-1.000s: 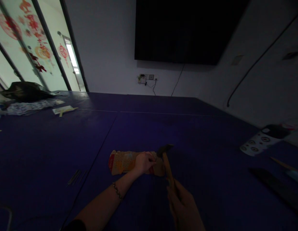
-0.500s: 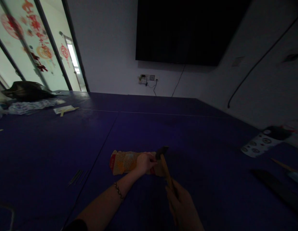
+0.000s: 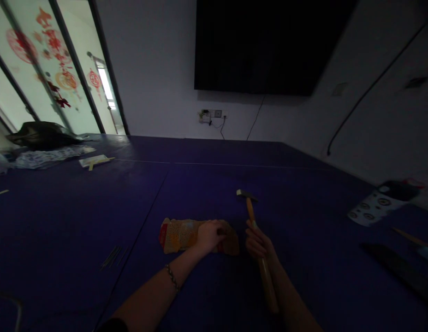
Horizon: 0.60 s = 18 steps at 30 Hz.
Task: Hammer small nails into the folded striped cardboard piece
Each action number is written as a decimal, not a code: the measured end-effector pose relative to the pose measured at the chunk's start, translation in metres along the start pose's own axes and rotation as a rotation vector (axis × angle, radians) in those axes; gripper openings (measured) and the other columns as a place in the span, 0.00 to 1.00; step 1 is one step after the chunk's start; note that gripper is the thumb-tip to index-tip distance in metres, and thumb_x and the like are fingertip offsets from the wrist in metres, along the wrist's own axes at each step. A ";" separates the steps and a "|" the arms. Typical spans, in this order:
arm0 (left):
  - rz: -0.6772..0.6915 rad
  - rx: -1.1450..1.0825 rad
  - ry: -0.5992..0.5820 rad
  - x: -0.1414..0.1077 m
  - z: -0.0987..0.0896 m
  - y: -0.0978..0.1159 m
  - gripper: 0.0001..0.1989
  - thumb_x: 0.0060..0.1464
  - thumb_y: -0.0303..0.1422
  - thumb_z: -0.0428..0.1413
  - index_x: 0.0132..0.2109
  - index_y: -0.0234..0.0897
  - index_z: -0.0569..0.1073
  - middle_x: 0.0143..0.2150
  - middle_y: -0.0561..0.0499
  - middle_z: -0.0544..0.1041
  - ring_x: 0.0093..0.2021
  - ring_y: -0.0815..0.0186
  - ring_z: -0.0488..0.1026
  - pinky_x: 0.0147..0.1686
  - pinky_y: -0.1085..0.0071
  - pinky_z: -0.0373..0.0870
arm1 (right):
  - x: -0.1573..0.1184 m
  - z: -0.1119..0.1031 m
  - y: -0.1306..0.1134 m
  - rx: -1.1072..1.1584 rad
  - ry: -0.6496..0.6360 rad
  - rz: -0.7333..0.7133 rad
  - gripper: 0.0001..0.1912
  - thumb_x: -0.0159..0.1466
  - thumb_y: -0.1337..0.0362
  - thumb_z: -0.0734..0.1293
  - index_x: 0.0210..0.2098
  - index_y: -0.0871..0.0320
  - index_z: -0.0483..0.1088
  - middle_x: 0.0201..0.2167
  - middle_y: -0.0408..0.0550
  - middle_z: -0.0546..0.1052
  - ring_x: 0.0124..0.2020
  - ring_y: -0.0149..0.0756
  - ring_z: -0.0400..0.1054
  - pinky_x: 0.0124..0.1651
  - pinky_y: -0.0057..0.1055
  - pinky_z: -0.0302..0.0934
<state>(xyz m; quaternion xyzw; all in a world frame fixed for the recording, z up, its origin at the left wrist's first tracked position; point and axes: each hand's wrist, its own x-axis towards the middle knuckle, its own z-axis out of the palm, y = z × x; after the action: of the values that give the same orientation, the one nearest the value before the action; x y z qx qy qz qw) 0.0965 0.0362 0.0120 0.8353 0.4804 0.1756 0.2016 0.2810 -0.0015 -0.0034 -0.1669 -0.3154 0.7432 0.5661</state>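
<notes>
My right hand (image 3: 258, 240) is wrapped round the wooden handle of a hammer (image 3: 250, 210). The hammer's dark metal head is raised to the right of a yellow-brown, speckled piece with red printed ends (image 3: 181, 235), which lies flat on the purple surface and looks like a packet or printed card. Across the right half of that piece rests my left hand (image 3: 210, 236), its fingers bent and drawn together. Whatever sits between those fingertips, if anything, is too dark and small to make out. A bracelet circles my left wrist.
Several thin metal rods (image 3: 112, 257) lie to the left on the purple surface (image 3: 200, 184). A patterned container (image 3: 376, 205) lies tilted at the right, near a long dark flat object (image 3: 397, 267). Farther left are a white box (image 3: 94, 160) and a black bag (image 3: 43, 134).
The hammer head has gone from beside my left fingers up and to the right. My right hand has risen with it; my left hand stays on the speckled piece.
</notes>
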 end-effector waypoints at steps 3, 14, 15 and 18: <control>-0.013 0.038 -0.015 -0.002 -0.001 0.002 0.09 0.45 0.37 0.56 0.35 0.38 0.72 0.38 0.51 0.72 0.40 0.64 0.69 0.38 0.72 0.63 | 0.006 -0.024 0.014 0.048 -0.156 0.001 0.04 0.58 0.66 0.62 0.34 0.55 0.65 0.12 0.26 0.50 0.05 0.15 0.25 0.04 0.10 0.35; 0.009 0.037 -0.090 -0.012 -0.026 0.014 0.17 0.41 0.36 0.60 0.39 0.33 0.68 0.38 0.47 0.71 0.39 0.63 0.70 0.37 0.72 0.65 | 0.008 -0.023 0.021 0.095 -0.211 -0.020 0.03 0.59 0.67 0.62 0.33 0.54 0.65 0.13 0.28 0.50 0.06 0.15 0.27 0.04 0.08 0.38; 0.009 0.037 -0.096 -0.015 -0.033 0.011 0.15 0.42 0.36 0.59 0.37 0.33 0.69 0.37 0.48 0.72 0.38 0.64 0.70 0.36 0.73 0.64 | 0.007 -0.023 0.021 0.102 -0.205 -0.024 0.03 0.59 0.67 0.62 0.33 0.54 0.65 0.13 0.28 0.50 0.07 0.16 0.27 0.05 0.08 0.39; -0.023 0.063 -0.103 -0.034 -0.057 -0.004 0.07 0.45 0.31 0.57 0.35 0.35 0.71 0.35 0.50 0.73 0.37 0.65 0.70 0.37 0.74 0.63 | 0.007 -0.024 0.022 0.103 -0.165 -0.019 0.04 0.59 0.69 0.62 0.33 0.54 0.65 0.12 0.28 0.50 0.07 0.16 0.27 0.06 0.08 0.40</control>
<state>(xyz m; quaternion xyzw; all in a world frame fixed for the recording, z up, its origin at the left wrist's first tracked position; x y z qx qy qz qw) 0.0498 0.0183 0.0559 0.8437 0.4841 0.1149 0.2015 0.2774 0.0079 -0.0344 -0.0727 -0.3239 0.7643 0.5529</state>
